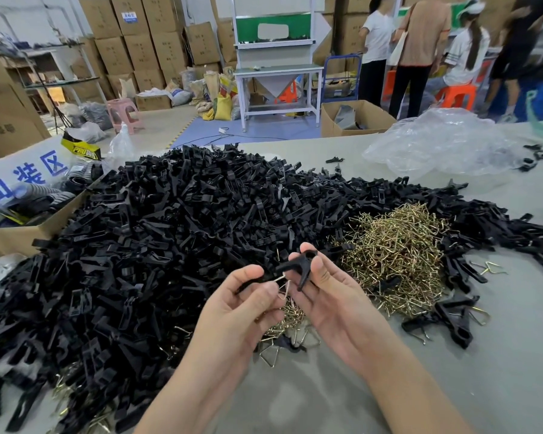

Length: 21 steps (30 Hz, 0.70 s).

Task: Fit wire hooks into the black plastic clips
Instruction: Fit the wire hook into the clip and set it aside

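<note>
Pinching one wire hook, left hand; one black clip, right hand.

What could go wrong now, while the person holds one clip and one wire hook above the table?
1. The left hand only pinches the thin wire hook, so it may slip and fall among the loose hooks lying underneath.
2. The clip in the right hand is not yet joined to the hook. If the wire ends miss their place, they could poke a finger.
</note>
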Motion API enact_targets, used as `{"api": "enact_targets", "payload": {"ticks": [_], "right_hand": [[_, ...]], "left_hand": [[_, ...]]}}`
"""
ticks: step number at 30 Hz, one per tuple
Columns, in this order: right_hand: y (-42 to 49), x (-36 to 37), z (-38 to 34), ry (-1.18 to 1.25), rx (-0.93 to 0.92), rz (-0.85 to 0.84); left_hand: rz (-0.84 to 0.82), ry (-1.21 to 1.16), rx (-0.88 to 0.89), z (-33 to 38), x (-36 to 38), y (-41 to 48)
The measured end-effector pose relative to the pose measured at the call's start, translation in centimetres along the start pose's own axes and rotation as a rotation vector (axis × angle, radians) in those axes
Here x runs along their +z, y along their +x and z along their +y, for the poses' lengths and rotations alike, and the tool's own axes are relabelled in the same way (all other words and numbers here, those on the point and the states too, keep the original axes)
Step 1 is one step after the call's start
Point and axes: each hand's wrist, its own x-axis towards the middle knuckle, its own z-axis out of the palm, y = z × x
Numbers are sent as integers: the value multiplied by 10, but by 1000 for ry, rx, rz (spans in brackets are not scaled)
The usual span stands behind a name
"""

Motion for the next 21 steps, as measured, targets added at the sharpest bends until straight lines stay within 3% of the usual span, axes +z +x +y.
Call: {"api": "enact_targets", "payload": {"ticks": [7, 15, 21], "right_hand": [[1, 0, 4, -104, 35, -90], [3, 2, 6, -232, -39, -30], [2, 4, 5, -200, -45, -37]], "left_hand": [[28, -81, -54, -5, 7, -2], [102, -22, -22, -9, 8, -1], [49, 74, 64, -10, 6, -2]]}}
